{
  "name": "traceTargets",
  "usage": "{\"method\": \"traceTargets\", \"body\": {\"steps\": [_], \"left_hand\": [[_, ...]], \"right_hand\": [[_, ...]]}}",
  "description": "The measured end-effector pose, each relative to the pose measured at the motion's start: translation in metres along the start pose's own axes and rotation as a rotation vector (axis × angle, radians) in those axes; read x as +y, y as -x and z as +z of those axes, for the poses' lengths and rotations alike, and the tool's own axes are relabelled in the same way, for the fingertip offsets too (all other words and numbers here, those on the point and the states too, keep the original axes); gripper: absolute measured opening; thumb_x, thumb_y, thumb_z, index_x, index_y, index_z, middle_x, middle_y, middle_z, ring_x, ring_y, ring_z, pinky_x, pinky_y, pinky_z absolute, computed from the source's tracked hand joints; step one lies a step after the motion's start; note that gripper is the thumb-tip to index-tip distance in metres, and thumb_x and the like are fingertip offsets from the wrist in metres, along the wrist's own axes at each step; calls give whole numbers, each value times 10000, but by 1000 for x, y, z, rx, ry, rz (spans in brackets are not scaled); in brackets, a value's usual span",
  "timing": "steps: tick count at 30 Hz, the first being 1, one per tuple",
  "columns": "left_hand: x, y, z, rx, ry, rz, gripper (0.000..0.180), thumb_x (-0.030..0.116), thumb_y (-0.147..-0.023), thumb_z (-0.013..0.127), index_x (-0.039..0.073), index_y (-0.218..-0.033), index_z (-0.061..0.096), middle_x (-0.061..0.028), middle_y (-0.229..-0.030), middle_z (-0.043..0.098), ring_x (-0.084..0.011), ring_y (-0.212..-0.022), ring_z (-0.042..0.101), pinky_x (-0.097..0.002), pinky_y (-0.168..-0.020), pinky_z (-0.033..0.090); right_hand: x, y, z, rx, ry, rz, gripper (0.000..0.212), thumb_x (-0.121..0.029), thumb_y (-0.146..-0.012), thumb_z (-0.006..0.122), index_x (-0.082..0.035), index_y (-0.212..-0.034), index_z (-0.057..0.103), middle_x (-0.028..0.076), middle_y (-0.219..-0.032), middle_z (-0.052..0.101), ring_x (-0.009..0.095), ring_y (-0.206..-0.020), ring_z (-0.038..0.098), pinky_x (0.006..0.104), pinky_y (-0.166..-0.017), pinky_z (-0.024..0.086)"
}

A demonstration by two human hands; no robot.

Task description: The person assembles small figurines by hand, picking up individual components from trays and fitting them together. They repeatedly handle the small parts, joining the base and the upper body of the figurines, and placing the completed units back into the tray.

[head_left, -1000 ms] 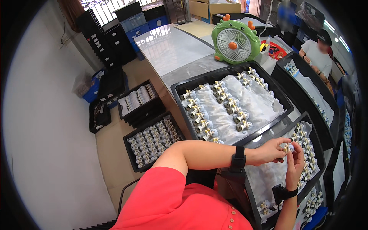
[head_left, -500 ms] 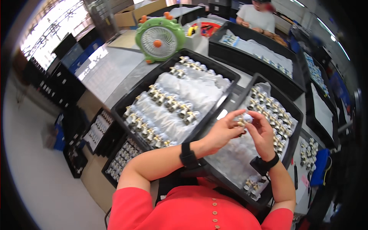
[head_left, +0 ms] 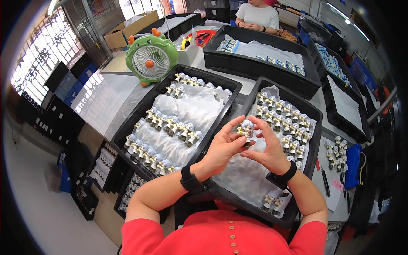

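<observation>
A small chibi-style figurine [head_left: 247,129] with pale lilac hair, a white and gold outfit and a dark base stands upright between my hands. My left hand [head_left: 222,149] pinches it from the left with fingers and thumb. From the right, my right hand [head_left: 270,149] curves around it, index fingertip at the head and thumb near the base. Below them is the right black tray [head_left: 315,163], lined with white sheeting, with rows of similar figurines [head_left: 287,127] along its far and right parts and a few [head_left: 274,200] at the near end.
Left of it, another black tray [head_left: 127,165] holds figurines in rows. A green fan [head_left: 152,60] stands behind. Farther back, a black bin [head_left: 259,63] carries bluish pieces, and a person in a white shirt [head_left: 257,18] sits beyond. More figurines [head_left: 335,153], pens [head_left: 325,182] and a blue box [head_left: 353,165] lie right.
My view has shifted, and the figurine now shows its front upright. My right hand has spread wider around it, its thumb moved lower. Both hands stay over the right tray.
</observation>
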State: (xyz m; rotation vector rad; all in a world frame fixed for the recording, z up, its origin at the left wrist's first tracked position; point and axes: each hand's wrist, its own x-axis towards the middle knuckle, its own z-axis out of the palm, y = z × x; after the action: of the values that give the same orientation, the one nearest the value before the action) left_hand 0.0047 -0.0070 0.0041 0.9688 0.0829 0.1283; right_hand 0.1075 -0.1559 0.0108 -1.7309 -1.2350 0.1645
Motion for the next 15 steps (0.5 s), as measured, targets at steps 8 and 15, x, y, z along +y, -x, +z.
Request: {"method": "traceTargets", "body": {"steps": [8,15], "left_hand": [[1,1,0,-26,81,3,530,164,-965,488,75,-1428,247,-119,-1148,577,-228,-994,627,-327,-806,535],[0,0,1,-49,58,20,425,186,-975,467,69,-1359,329,-118,-1153,573,-237,-995,628,-333,-809,535]], "right_hand": [[-6,-2,3,80,21,-60,739,-112,-643,778,-72,-1309,461,107,-1209,537,246,-1044,545,349,-886,448],[-4,-1,2,103,92,-181,742,-104,-627,785,-69,-1296,467,108,-1243,531,276,-1095,531,363,-918,439]]}}
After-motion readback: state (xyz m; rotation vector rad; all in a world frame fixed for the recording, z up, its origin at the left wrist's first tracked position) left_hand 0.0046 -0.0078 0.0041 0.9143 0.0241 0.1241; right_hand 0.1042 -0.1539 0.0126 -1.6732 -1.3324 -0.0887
